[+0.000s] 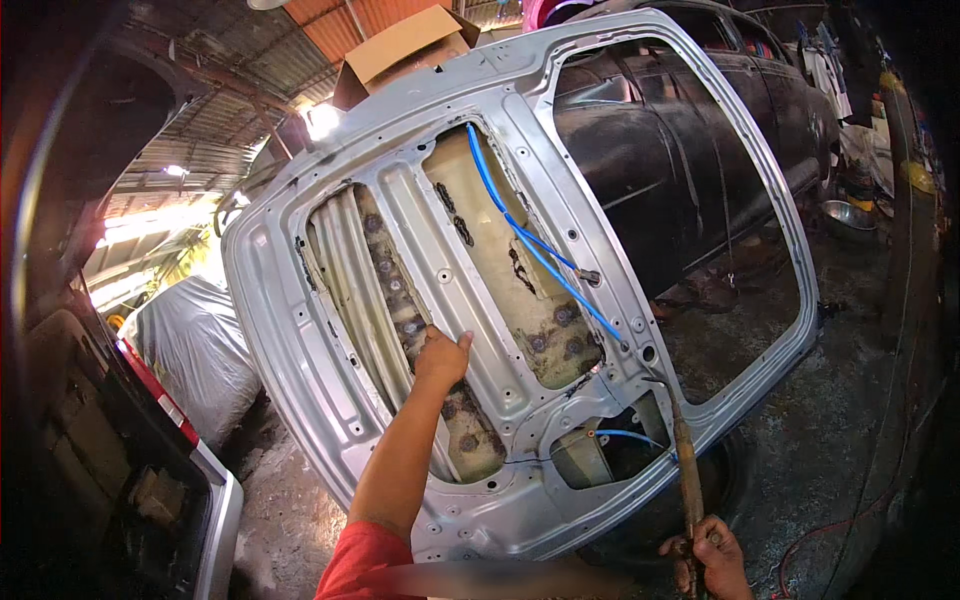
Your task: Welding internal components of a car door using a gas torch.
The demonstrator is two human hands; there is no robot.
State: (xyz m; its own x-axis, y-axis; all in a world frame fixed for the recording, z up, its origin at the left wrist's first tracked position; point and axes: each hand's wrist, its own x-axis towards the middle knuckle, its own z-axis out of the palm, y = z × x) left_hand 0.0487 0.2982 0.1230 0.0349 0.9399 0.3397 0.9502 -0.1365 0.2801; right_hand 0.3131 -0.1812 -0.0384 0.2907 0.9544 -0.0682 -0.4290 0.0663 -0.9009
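Note:
A large bare silver vehicle tailgate [445, 230] stands tilted before me, its inner side showing cut-outs and a big window opening. My left hand [440, 355], reaching from a red sleeve, has its fingers curled at the edge of the middle rib, beside a long cut-out; the fingertips are partly hidden. At the lower right my right hand [710, 560] is closed round a long, worn, brownish rod-shaped tool [686, 465]. Its thin bent tip lies close to the tailgate's lower frame. Blue tubing [490, 185] runs across the upper cut-out, and a short blue piece [625, 434] shows in the lower one.
Behind the tailgate stands a dark, dull car body [650, 150]. An open cardboard box [410, 50] sits beyond the top edge. To the left are a covered vehicle [195, 340] and an open vehicle part with a red lamp [160, 390]. A red hose [830, 525] lies on the floor.

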